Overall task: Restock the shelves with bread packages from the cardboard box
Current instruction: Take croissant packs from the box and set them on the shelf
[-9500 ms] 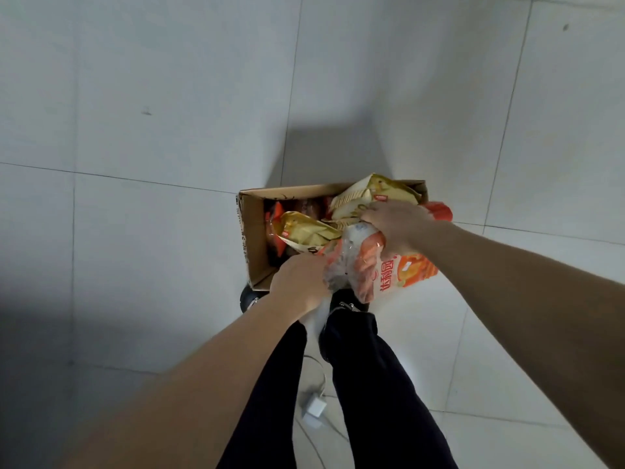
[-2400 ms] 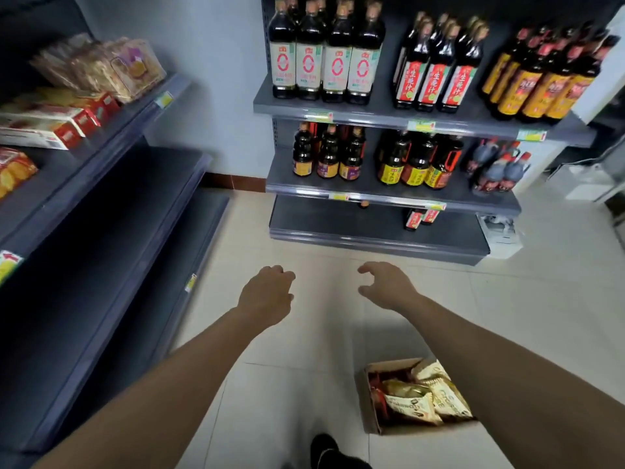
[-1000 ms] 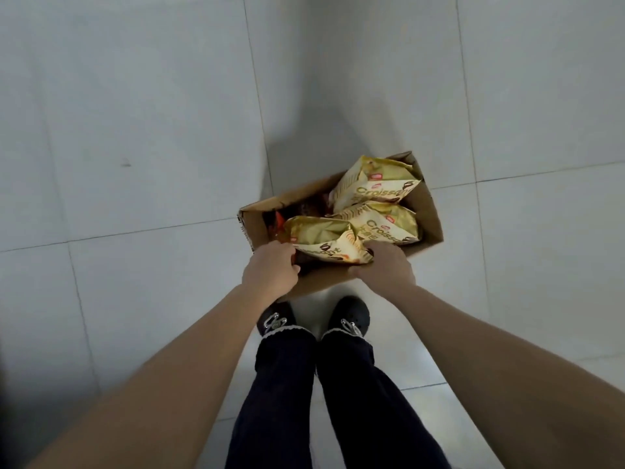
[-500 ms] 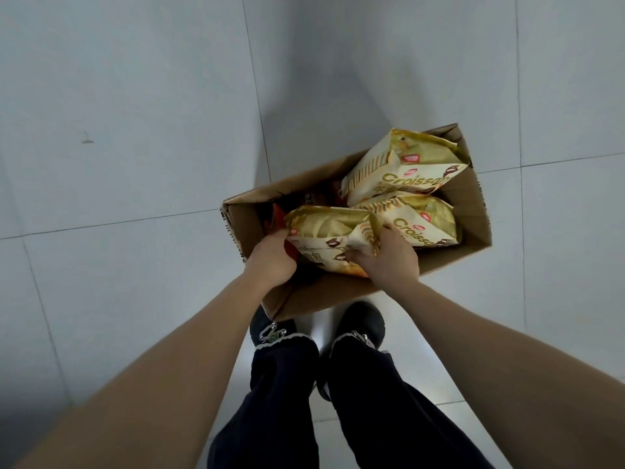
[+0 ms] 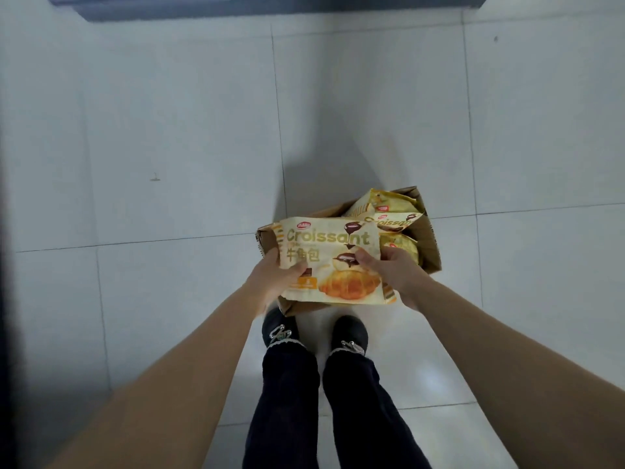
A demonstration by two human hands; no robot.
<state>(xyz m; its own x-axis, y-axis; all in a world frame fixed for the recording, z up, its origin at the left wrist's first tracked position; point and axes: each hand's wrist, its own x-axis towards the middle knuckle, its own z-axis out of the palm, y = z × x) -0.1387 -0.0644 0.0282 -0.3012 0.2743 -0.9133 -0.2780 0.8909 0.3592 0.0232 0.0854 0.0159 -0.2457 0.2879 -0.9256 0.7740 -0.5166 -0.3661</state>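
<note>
Above the open brown cardboard box (image 5: 430, 247) at your feet, you hold a flat cream-and-yellow plastic croissant package (image 5: 329, 245) between both hands, printed face up and reading the right way round to you. Your left hand (image 5: 270, 280) grips its left edge and your right hand (image 5: 397, 275) grips its right edge, each thumb curled over the front; the other fingers go under the pack, where you cannot see them. The package looks somewhat wider than it is deep, so its long axis runs from one hand to the other, across your body, and neither hand is nearer than the other. It hides the near left part of the box, and whether it is fully clear of the rim cannot be told. More yellow croissant packages (image 5: 389, 206) lie stacked in the far right part of the box, beyond your right hand. A dark grey shelf base (image 5: 236, 6) runs along the top of the view, straight ahead across the pale floor tiles (image 5: 169, 130) and well apart from the box. The next move likely calls for lifting the package straight up, then turning toward the shelving, keeping it level.
</note>
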